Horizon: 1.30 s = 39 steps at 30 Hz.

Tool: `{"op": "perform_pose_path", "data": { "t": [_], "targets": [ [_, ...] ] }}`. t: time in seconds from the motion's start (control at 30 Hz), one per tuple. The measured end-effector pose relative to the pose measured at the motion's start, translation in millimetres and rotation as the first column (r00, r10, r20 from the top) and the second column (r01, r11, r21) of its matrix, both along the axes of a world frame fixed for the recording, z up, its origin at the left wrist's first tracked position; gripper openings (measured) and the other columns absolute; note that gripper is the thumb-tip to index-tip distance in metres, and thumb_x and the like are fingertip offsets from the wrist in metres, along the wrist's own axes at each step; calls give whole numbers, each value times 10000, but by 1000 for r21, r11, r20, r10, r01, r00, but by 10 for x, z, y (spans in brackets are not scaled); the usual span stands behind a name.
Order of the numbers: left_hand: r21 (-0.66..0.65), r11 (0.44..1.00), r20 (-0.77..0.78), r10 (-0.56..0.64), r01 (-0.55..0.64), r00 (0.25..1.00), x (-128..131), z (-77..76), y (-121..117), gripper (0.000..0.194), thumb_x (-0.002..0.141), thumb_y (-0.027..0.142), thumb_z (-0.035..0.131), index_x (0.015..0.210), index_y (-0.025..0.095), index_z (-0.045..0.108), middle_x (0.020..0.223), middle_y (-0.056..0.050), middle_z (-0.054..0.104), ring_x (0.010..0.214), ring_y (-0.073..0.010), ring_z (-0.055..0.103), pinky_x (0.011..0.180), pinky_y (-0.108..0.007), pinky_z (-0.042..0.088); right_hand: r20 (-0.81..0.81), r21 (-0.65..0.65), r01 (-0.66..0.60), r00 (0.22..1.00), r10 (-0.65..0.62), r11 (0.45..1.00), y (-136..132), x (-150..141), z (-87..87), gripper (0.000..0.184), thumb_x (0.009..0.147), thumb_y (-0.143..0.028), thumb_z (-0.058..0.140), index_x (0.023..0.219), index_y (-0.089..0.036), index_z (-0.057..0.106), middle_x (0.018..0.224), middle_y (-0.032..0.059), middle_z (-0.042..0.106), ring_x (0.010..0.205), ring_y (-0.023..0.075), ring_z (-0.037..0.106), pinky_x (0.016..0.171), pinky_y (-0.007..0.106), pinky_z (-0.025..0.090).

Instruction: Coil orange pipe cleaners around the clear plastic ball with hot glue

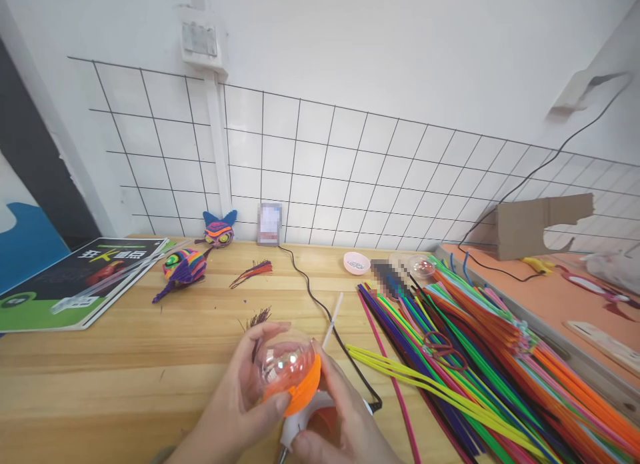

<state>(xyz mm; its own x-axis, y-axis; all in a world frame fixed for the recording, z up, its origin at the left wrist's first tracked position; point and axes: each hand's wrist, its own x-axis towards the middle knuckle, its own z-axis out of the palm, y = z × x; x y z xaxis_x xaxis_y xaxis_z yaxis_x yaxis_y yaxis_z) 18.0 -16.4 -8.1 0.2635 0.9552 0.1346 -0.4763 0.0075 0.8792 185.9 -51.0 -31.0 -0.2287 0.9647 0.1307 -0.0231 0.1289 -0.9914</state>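
Note:
My left hand [250,394] is closed around a clear plastic ball [283,361], thumb across its near side. A band of orange pipe cleaner [303,392] covers the ball's lower right part. My right hand [345,411] is wrapped round a white hot glue gun [305,417], its metal nozzle pointing down toward the bottom edge. Fingertips of that hand rest against the ball's right side. A translucent glue stick [333,321] juts out behind the right hand. The gun's handle is mostly hidden by my fingers.
Colourful pipe cleaners [450,357] cover the right of the wooden table [125,371]. A black cord [310,287] crosses the middle. Two striped fish-like figures [185,267], a phone [270,224], a pink bowl [357,264] and a book [95,271] stand farther back.

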Motion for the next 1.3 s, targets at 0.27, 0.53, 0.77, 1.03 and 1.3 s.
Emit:
{"op": "perform_pose_path", "data": {
  "t": [0.27,0.53,0.77,1.03,1.3],
  "targets": [
    [-171,979,13,110,-107,994,-132,-133,269,597,530,349,844,1066,246,601,1176,-104,624,1059,-313,612,863,-389,491,644,454,205,596,-479,867,375,555,201,333,975,-320,378,1008,-210,691,1009,98,707,976,246,627,866,369,486],
    [-222,965,-7,142,-140,990,-149,-234,362,528,590,348,797,1070,255,596,1155,-90,657,1109,-310,583,874,-403,472,810,398,249,356,-466,883,633,879,15,229,834,-177,501,792,-212,723,798,60,737,821,251,660,714,314,478],
    [-227,964,-10,143,-141,990,-144,-320,416,506,612,344,789,1067,242,594,1146,-96,655,1091,-312,591,846,-407,483,874,409,393,92,-478,824,694,1178,72,242,869,-170,487,873,-192,728,901,104,749,889,277,676,737,332,476],
    [-245,963,11,116,-110,993,-152,-272,386,511,595,303,811,1055,227,603,1093,-87,673,1063,-306,610,831,-394,494,949,303,528,-91,-302,793,732,1480,11,197,952,-288,550,1090,-167,620,1098,72,652,943,195,642,832,391,523],
    [-277,955,-14,108,-108,994,-150,-256,384,565,560,306,827,1068,231,590,1125,-88,681,1085,-306,597,793,-350,496,982,187,527,-64,-180,829,786,1368,-88,251,943,-297,570,1159,-169,580,1166,74,611,961,203,634,815,399,538]
  ]
}}
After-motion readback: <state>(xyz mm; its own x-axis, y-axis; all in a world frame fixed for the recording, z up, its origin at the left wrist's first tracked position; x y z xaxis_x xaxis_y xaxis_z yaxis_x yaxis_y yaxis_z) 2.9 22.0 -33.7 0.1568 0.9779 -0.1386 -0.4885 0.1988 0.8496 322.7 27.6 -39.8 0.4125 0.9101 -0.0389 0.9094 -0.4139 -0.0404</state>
